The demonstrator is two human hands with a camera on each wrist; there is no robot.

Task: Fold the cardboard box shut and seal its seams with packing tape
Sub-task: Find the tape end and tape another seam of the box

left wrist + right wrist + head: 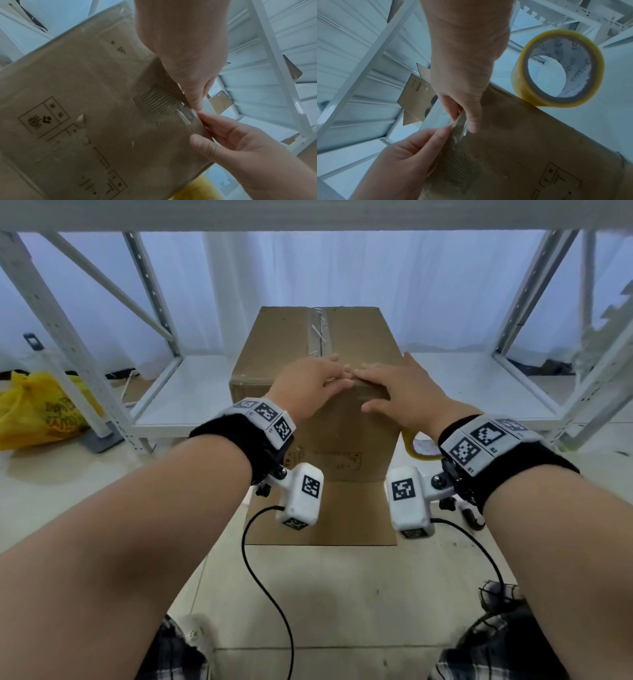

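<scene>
A tall brown cardboard box (284, 347) stands on the floor with its top flaps folded shut. Clear tape (320, 332) runs along the top centre seam and comes over the near top edge (186, 115). My left hand (329, 378) and right hand (373, 385) meet at that edge. Their fingers lie over the top and their thumbs press the tape end (460, 127) onto the front face. A yellow packing tape roll (556, 67) hangs beside the box's right side, under my right wrist (419, 448). What holds it is hidden.
White metal racks stand on the left (85, 364) and right (548, 337), with low shelf boards behind the box. A yellow plastic bag (37, 412) lies at the far left. A flat cardboard sheet (342, 515) lies under the box. Camera cables trail over the floor.
</scene>
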